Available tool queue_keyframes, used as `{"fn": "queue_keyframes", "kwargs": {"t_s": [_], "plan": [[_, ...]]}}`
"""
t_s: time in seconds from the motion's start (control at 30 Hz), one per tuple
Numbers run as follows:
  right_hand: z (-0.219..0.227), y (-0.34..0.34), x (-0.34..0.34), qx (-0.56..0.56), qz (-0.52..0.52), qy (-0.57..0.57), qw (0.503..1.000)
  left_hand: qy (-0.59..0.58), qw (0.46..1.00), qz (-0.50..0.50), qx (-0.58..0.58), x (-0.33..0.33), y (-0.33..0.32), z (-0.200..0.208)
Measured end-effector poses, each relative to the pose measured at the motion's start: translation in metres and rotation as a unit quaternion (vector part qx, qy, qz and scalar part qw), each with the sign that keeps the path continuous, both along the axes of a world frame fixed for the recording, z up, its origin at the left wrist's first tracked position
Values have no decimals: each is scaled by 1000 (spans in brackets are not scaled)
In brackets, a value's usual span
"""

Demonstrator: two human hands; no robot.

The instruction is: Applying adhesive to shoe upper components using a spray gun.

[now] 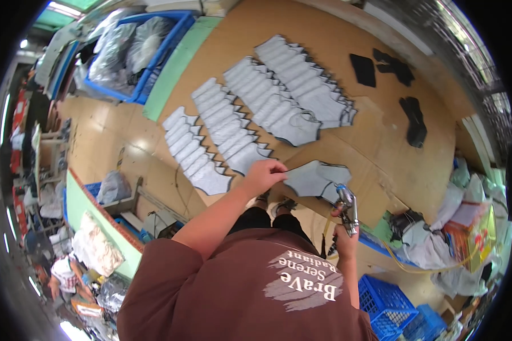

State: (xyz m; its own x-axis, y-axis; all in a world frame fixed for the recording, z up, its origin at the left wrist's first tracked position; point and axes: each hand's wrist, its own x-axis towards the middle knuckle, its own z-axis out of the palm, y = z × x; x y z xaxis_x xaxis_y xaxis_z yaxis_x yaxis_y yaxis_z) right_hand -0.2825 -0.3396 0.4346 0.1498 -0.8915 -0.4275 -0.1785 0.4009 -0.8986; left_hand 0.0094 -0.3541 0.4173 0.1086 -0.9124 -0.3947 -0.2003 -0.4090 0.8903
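My left hand (261, 177) pinches the left tip of a grey, dark-edged cut piece (312, 177) near the table's front edge. My right hand (345, 237) is wrapped round a silver spray gun (348, 209) with a blue-tinted head, close to the piece's right end. A yellowish hose (401, 261) runs off to the right. Beyond my hands, similar grey pieces lie overlapped in several slanting rows, such as the leftmost row (193, 149) and the far row (304, 79). A clear ring-shaped item (305, 117) rests on one row.
The brown table (375, 142) carries black pieces (363, 70) and a folded black item (413, 122) at the right. A blue bin (139, 85) of plastic bags stands at far left. Blue crates (385, 304) and bagged goods (424, 244) are at lower right.
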Motion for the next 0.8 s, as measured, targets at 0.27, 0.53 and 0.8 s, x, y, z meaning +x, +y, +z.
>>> {"fn": "queue_keyframes", "kwargs": {"t_s": [0.27, 0.53, 0.8], "plan": [[-5, -12, 7, 30, 56, -6, 998, 58, 950, 296, 80, 128, 150, -23], [0, -18, 20, 32, 85, 18, 996, -305, 922, 207, 116, 151, 167, -36], [5, -16, 21, 17, 70, 18, 997, -354, 921, 156, -49, 115, 103, -6]]}}
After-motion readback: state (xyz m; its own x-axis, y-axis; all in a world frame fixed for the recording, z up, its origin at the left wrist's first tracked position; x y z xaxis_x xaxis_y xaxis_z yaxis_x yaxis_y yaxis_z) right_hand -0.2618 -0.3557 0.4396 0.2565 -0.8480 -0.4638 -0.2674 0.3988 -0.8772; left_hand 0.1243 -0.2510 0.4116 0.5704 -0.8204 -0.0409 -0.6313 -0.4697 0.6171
